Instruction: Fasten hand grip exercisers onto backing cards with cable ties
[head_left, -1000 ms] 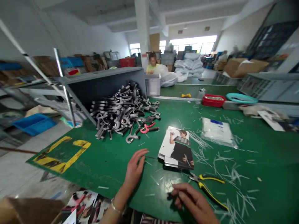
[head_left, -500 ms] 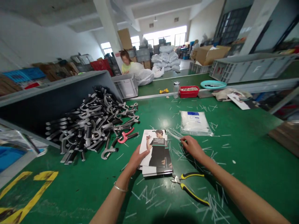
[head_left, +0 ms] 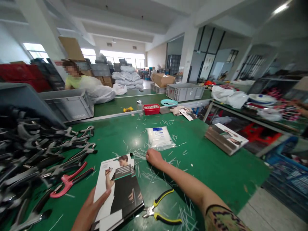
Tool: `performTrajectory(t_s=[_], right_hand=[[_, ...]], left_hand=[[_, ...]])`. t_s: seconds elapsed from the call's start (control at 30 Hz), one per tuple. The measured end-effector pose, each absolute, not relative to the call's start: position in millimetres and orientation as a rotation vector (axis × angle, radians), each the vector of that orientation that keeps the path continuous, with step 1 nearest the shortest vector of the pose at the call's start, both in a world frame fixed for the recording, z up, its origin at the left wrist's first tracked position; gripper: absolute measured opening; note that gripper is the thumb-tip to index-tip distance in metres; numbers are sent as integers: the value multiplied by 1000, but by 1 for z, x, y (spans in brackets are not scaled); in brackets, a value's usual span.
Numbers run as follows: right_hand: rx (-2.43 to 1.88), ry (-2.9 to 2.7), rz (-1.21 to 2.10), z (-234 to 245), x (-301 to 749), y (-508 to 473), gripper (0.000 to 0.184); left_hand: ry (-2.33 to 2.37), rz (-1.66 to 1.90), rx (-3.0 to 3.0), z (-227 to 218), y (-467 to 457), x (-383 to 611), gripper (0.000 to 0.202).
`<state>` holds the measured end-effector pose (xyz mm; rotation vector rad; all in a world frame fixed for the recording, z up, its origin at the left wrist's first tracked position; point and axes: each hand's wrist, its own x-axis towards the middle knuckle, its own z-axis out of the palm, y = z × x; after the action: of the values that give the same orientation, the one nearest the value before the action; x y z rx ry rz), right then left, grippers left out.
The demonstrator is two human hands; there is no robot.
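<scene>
The left hand [head_left: 90, 211] holds the edge of a stack of printed card booklets [head_left: 117, 192] at 7 o'clock, with its thumb lying flat on the top cover and its fingers under the side. The grip is a firm pinch. The stack sits tilted on the green workbench mat [head_left: 216, 166], and its cover shows a person in a black top. The right hand [head_left: 154, 158] is curled up like a loose fist at 12 o'clock from the stack, with thin white plastic scraps [head_left: 154, 173] all around it. It may pinch a scrap, but I cannot tell. Yellow-and-black handled pliers [head_left: 156, 210] lie just by the stack at 3 o'clock, and no hand is on them. A pink-handled tool [head_left: 68, 183] lies at 9 o'clock, next to a big heap of black and grey metal-jawed tools [head_left: 36, 154]. A clear bag of white things [head_left: 160, 138] sits past the right hand. Farther off, at 1 o'clock, there is a red tray [head_left: 151, 109] with a glass jar [head_left: 140, 107] beside it. Another stack of booklets [head_left: 226, 138] lies at 2 o'clock. A co-worker [head_left: 74, 78] sits far off at 11 o'clock.
</scene>
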<state>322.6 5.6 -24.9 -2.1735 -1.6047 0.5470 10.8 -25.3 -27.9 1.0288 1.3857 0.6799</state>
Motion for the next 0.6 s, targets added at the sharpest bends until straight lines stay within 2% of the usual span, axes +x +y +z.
performTrajectory(t_s=[0.1, 0.27, 0.4, 0.6], right_hand=[[-2021, -1568, 627, -20, 330, 8, 14], [-1671, -1502, 1008, -15, 349, 9, 14], [-1420, -1393, 1251, -10, 362, -1, 22], [-1314, -1205, 1407, -3, 358, -19, 28]], left_hand=[[1382, 802, 1010, -27, -37, 22, 73], [1366, 955, 947, -32, -43, 39, 78], [1423, 963, 934, -33, -45, 36, 74], [1765, 806, 1044, -22, -52, 50, 42]])
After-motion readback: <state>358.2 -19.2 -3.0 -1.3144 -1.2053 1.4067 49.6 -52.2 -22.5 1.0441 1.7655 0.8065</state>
